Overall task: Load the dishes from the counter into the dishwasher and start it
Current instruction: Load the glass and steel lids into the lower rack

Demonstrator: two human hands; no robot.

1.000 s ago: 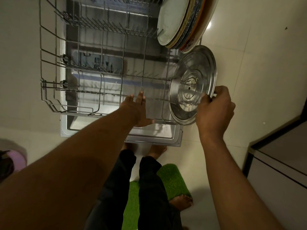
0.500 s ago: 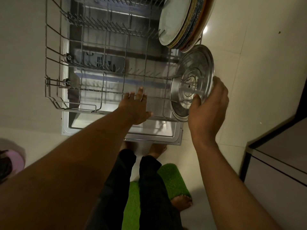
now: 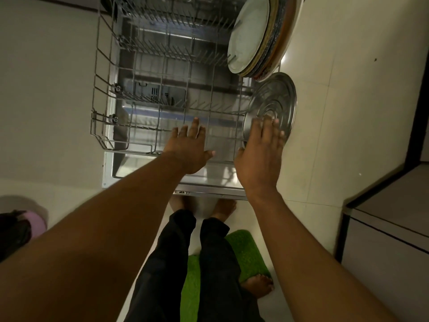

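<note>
The dishwasher's lower wire rack [image 3: 130, 89] is pulled out over the open door [image 3: 209, 177]. A steel lid [image 3: 276, 101] stands on edge at the rack's near right corner. Behind it several plates [image 3: 255, 36] stand upright in a row. My right hand [image 3: 261, 154] is spread flat with straight fingers over the lid's lower face, fingertips touching it. My left hand [image 3: 188, 147] lies flat with straight fingers on the rack's front rail, holding nothing.
A dark-edged cabinet [image 3: 390, 228] juts in at the right. A green mat [image 3: 243, 256] lies under my bare feet on the pale tiled floor. A purple and black object [image 3: 21, 226] sits at the far left edge.
My right hand has let go of the lid's rim and opened flat against its face. The lid now stands by itself in the rack. My left hand stays on the front rail.
</note>
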